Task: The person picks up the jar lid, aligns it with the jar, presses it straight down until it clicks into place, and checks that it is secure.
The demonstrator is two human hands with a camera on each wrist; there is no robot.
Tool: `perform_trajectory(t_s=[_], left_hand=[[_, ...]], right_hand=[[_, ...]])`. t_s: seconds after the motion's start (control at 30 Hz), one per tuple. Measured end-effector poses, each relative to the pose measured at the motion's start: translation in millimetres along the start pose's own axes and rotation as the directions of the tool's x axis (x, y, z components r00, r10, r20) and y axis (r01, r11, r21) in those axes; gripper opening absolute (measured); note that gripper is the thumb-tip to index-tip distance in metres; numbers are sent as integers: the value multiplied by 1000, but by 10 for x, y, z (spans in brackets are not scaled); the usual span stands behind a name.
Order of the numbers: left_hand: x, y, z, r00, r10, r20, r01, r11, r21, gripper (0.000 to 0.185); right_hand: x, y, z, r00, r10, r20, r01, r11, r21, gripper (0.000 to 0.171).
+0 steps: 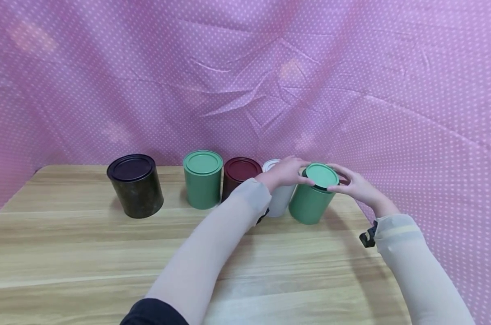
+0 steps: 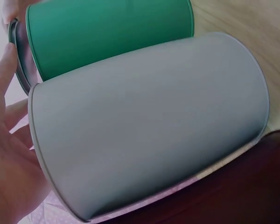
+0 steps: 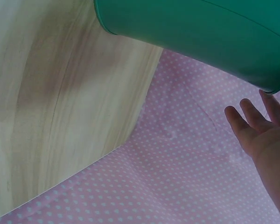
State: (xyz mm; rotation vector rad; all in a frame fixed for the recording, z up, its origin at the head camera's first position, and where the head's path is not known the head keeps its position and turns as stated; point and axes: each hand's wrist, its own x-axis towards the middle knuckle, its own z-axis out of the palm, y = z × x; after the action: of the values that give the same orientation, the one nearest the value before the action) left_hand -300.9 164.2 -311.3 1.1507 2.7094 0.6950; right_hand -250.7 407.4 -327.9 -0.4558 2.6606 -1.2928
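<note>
At the right end of a row of cans is a green can [image 1: 309, 206], its round green lid [image 1: 321, 174] raised slightly off the rim. My left hand [image 1: 285, 172] grips the lid's left edge between thumb and fingers, reaching over a light grey can [image 2: 149, 121]. On the opposite edge, my right hand [image 1: 360, 186] holds the lid with thumb and forefinger spread around it. A gap between lid and can shows in the left wrist view. The right wrist view has the can's side [image 3: 200, 42] and several extended right fingers, with the lid out of sight.
A dark red can [image 1: 242, 169] stands left of the grey one, partly behind my left forearm. Further left are another green can [image 1: 203, 187] and a black can [image 1: 136, 192], both lidded. A pink dotted cloth [image 1: 245, 81] hangs behind the wooden table [image 1: 86, 266] and along its right side.
</note>
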Motion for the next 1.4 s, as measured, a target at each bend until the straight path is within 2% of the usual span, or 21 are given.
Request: perform_trajectory(t_s=[0.3,0.73,0.9,1.17,1.4], left_hand=[[31,2,26,1000,26,12,-27,998,62,58],[23,25,62,999,-35,23,32,993,116,61],[14,50,55,998,-49,34,45,993,108,61],[3,41,66,999,-16,38,13,997,73,59],[-3,52,48,999,-25,47,20,996,90,57]], right_hand=[[15,62,24,1000,19,10,-20,999,30,73],[-4,80,26,998,46,31,-46,999,26,72],[4,95,12,998,41,37,-42,999,9,71],[1,109,0,996,60,68,-58,998,-27,72],[21,129,-14,993,75,92,-71,997,-39,72]])
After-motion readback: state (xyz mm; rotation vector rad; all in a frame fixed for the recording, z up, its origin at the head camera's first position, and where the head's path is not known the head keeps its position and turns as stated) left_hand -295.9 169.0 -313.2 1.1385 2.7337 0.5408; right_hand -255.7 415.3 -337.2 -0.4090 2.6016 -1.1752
